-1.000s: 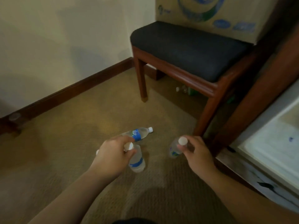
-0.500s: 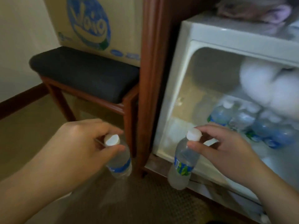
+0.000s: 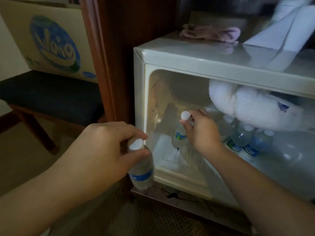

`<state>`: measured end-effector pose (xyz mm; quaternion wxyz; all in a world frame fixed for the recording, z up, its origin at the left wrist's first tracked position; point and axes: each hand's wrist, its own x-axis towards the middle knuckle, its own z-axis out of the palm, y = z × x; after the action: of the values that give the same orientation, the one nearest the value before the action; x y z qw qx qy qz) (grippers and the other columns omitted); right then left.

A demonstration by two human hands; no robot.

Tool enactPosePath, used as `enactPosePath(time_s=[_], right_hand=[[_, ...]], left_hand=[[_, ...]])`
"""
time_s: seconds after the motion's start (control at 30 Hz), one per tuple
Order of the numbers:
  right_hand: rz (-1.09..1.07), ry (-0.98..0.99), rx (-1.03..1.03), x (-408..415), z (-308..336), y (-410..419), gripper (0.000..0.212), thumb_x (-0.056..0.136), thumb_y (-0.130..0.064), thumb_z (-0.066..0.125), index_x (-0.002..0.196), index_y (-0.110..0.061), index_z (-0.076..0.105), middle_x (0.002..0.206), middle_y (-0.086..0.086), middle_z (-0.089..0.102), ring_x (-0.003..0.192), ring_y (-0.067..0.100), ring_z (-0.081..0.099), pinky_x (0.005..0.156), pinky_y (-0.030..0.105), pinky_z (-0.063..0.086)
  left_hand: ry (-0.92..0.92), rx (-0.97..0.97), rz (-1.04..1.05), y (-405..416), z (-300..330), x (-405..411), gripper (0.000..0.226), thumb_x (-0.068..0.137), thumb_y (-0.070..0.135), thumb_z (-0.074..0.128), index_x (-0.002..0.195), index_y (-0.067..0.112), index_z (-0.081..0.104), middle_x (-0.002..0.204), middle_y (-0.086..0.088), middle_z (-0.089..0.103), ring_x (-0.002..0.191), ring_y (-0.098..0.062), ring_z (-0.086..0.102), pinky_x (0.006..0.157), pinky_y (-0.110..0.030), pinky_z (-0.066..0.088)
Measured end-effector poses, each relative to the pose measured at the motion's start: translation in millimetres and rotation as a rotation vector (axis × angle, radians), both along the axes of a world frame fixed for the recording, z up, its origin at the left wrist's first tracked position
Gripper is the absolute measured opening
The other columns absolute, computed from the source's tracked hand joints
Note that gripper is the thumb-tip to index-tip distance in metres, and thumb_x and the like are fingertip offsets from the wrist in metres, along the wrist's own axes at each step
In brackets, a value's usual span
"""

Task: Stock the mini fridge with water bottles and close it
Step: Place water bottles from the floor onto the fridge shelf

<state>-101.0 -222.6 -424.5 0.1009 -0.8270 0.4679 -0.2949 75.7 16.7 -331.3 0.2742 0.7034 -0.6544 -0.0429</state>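
Stocking is partly done: several clear bottles [image 3: 242, 140] already stand at the right inside the open white mini fridge [image 3: 187, 55]. Our right hand [image 3: 201, 132] pinches a clear, white-capped bottle [image 3: 180, 135] inside the left compartment; our left hand [image 3: 109, 147] grips another [image 3: 141, 172] near, outside. Closing remains.

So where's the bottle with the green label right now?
In the head view, the green-label bottle hangs from the right hand inside the open fridge, left of the stocked bottles.

A carpeted guest room: mini fridge [image 3: 187, 58] in wooden cabinet [image 3: 119, 48], cushioned chair [image 3: 51, 97].
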Motion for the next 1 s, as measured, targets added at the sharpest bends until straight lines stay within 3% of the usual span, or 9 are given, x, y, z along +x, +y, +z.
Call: enactPosePath(time_s=[0.17,0.27,0.37,0.67,0.8,0.9,0.97,1.0], right_hand=[[-0.044,0.128,0.048,21.3,-4.2,-28.7,0.026,0.1,-0.026,0.06,0.115,-0.005,0.063,0.127,0.013,0.054,0.111,0.033,0.058,0.083,0.032,0.04],[-0.059,0.17,0.104,27.1,1.0,-38.7,0.032,0.101,-0.024,0.06,0.125,-0.002,0.059,0.134,0.017,0.052,0.123,0.034,0.053,0.092,0.031,0.04],[-0.112,0.189,0.142,32.5,9.4,-43.6,0.038,0.103,-0.027,0.058,0.132,-0.002,0.055,0.141,0.018,0.048,0.123,0.034,0.055,0.096,0.033,0.042],[-0.11,0.287,0.106,33.2,14.9,-44.5,0.031,0.104,-0.021,0.057,0.127,-0.001,0.056,0.13,0.022,0.054,0.116,0.036,0.058,0.092,0.034,0.045],[-0.098,0.342,0.068,30.2,16.9,-39.4,0.033,0.097,-0.008,0.061,0.13,-0.003,0.053,0.128,0.02,0.056,0.119,0.031,0.056,0.09,0.032,0.045],[-0.012,0.301,0.039,19.9,11.1,-28.5,0.058,0.09,0.001,0.062,0.144,-0.006,0.046,0.133,0.018,0.051,0.123,0.03,0.052,0.095,0.029,0.042],[0.029,0.194,-0.029,8.6,-2.4,-19.6,0.068,0.087,-0.001,0.065,0.151,-0.009,0.044,0.141,0.02,0.045,0.126,0.034,0.051,0.102,0.032,0.045],[0.047,0.098,-0.066,1.4,-10.4,-13.9,0.064,0.089,-0.004,0.064,0.15,-0.01,0.047,0.143,0.021,0.043,0.126,0.036,0.051,0.104,0.035,0.047]], left_hand=[[0.003,-0.009,0.017,-5.1,-1.2,-4.7,0.03,0.082,0.049,0.071,0.109,0.039,0.074,0.09,0.025,0.067,0.087,0.007,0.064,0.066,-0.01,0.047],[0.02,-0.026,0.023,-5.7,-3.1,-5.5,0.032,0.081,0.051,0.069,0.11,0.038,0.074,0.091,0.025,0.068,0.09,0.007,0.064,0.066,-0.009,0.047],[0.025,-0.033,0.026,-8.7,-5.7,-7.0,0.035,0.08,0.052,0.068,0.11,0.036,0.075,0.092,0.024,0.069,0.083,0.006,0.065,0.068,-0.01,0.048],[0.004,-0.04,0.04,-33.5,-4.0,-20.2,0.039,0.082,0.053,0.066,0.115,0.033,0.075,0.096,0.021,0.068,0.078,0.007,0.065,0.068,-0.006,0.046],[0.012,-0.058,0.062,-47.6,-3.4,-30.8,0.04,0.083,0.05,0.066,0.118,0.032,0.074,0.101,0.02,0.067,0.08,0.007,0.063,0.067,-0.004,0.042],[0.032,-0.067,0.095,-60.3,-5.8,-36.6,0.035,0.086,0.044,0.072,0.119,0.032,0.074,0.103,0.017,0.071,0.083,0.002,0.065,0.071,-0.004,0.044],[0.034,-0.076,0.108,-69.6,-8.3,-40.6,0.034,0.088,0.042,0.072,0.12,0.031,0.073,0.104,0.012,0.073,0.086,-0.003,0.068,0.079,-0.017,0.054],[0.027,-0.08,0.109,-75.1,-9.5,-43.3,0.034,0.09,0.042,0.071,0.121,0.031,0.072,0.103,0.012,0.073,0.088,-0.003,0.068,0.081,-0.023,0.058]])
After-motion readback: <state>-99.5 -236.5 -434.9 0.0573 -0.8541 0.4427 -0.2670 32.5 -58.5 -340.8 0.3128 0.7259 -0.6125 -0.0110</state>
